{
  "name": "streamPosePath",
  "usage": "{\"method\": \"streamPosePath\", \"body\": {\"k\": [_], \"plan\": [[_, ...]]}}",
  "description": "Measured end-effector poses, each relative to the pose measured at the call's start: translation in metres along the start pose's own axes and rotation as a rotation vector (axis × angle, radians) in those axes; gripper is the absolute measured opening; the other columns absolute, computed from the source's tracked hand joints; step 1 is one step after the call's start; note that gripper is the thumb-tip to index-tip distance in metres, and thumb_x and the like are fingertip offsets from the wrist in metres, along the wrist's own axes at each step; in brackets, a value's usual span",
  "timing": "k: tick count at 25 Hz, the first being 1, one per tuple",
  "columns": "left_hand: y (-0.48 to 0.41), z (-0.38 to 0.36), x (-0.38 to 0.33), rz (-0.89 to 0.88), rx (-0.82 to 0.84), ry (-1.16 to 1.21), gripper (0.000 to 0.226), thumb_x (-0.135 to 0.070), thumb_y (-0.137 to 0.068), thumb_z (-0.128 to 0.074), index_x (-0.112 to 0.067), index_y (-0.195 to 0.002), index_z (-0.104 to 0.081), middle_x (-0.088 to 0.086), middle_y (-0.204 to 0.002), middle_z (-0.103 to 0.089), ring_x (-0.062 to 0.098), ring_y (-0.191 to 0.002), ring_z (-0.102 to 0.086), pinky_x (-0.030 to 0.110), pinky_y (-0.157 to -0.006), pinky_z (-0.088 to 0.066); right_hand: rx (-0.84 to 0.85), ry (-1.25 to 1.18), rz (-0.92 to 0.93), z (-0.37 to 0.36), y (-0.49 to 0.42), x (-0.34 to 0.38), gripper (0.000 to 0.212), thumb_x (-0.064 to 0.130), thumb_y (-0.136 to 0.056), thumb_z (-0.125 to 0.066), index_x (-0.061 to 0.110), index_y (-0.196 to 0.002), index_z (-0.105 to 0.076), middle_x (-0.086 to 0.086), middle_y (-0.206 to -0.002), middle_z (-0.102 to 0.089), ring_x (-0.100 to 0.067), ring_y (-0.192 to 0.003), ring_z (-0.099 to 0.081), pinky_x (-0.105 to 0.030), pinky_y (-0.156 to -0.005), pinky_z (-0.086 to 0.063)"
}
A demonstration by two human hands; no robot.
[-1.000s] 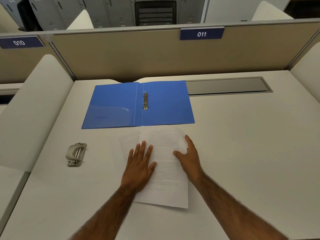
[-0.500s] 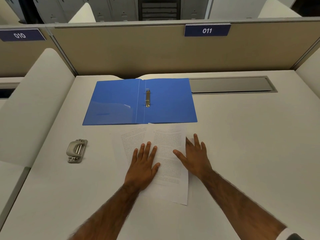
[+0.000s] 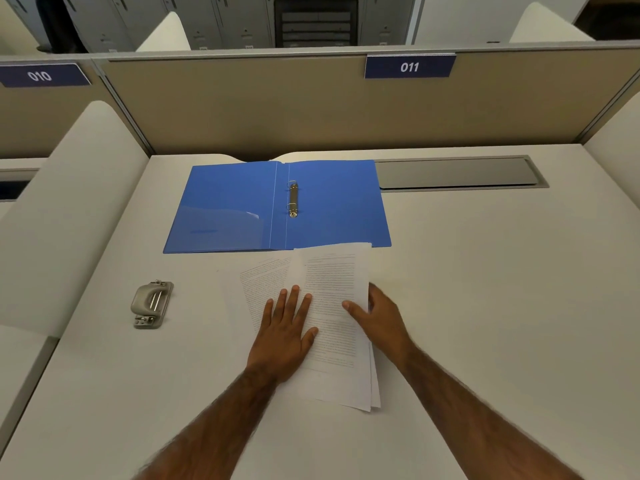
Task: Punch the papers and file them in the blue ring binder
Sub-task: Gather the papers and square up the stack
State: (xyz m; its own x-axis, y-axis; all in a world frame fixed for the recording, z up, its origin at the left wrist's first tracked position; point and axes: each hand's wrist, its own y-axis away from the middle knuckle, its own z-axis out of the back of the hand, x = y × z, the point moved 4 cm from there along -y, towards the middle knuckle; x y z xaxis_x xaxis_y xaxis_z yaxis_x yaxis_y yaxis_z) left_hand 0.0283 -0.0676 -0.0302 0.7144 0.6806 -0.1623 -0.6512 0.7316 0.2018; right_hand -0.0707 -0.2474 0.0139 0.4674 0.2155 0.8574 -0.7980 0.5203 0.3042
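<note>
Your left hand (image 3: pixel 284 337) lies flat on the papers (image 3: pixel 332 285), fingers straight and slightly spread, palm pressing the lower left part of the stack against the desk (image 3: pixel 485 306). It holds nothing, only pins.

Your right hand (image 3: pixel 384 320) is at the stack's right edge. The thumb rests on the top sheet and the fingers appear tucked under the edge, so I read it as a light pinch on the papers. The fingertips themselves are hidden.

The papers sit fanned, not squared. One sheet is skewed out to the left under the top one, and more edges show at the lower right corner. The far edge of the top sheet just overlaps the near edge of the blue ring binder (image 3: pixel 221 209).

The binder lies open and flat beyond the papers, its rings (image 3: pixel 293 199) bare with no sheet on them. Whether the rings are sprung open cannot be read.

The hole punch (image 3: pixel 152 304) stands well to the left of your left hand, untouched.

Progress, as judged: early. No holes are visible in any sheet, and nothing is filed. Left to do: square the stack, punch it, then thread it on the rings.
</note>
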Motion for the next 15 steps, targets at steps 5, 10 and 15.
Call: {"method": "streamPosePath", "body": {"k": [5, 10, 15], "plan": [[0.001, -0.002, 0.001, -0.004, 0.004, 0.024, 0.072, -0.065, -0.096, -0.008, -0.031, -0.153, 0.018, -0.006, -0.159, 0.032, 0.018, -0.146, 0.03, 0.044, -0.121, 0.013, -0.229, -0.528, -0.249, 0.014, 0.003, -0.008, 0.072, 0.037, -0.079, -0.08, 0.026, -0.14, -0.044, 0.01, -0.129, -0.056, -0.017, -0.113, -0.061, -0.047, -0.093, -0.055], [-0.003, 0.003, 0.0, 0.024, -0.003, 0.167, 0.079, -0.071, -0.09, -0.008, -0.03, -0.156, 0.008, -0.006, -0.161, 0.024, 0.018, -0.15, 0.02, 0.038, -0.12, 0.014, -0.018, -0.308, -0.234, 0.001, 0.01, -0.009, 0.025, 0.009, -0.09, -0.066, 0.013, -0.114, -0.07, -0.006, -0.114, -0.074, -0.019, -0.093, -0.072, -0.036, -0.084, -0.06], [-0.008, 0.051, 0.018, 0.309, -0.144, 1.029, 0.098, -0.053, -0.08, -0.073, -0.03, -0.155, -0.014, -0.017, -0.156, -0.02, 0.007, -0.141, -0.025, 0.038, -0.116, -0.024, -0.057, -0.503, -0.178, 0.027, 0.017, 0.005, 0.021, 0.012, -0.089, -0.067, 0.018, -0.109, -0.071, -0.005, -0.109, -0.075, -0.025, -0.098, -0.072, -0.047, -0.092, -0.057]]}}
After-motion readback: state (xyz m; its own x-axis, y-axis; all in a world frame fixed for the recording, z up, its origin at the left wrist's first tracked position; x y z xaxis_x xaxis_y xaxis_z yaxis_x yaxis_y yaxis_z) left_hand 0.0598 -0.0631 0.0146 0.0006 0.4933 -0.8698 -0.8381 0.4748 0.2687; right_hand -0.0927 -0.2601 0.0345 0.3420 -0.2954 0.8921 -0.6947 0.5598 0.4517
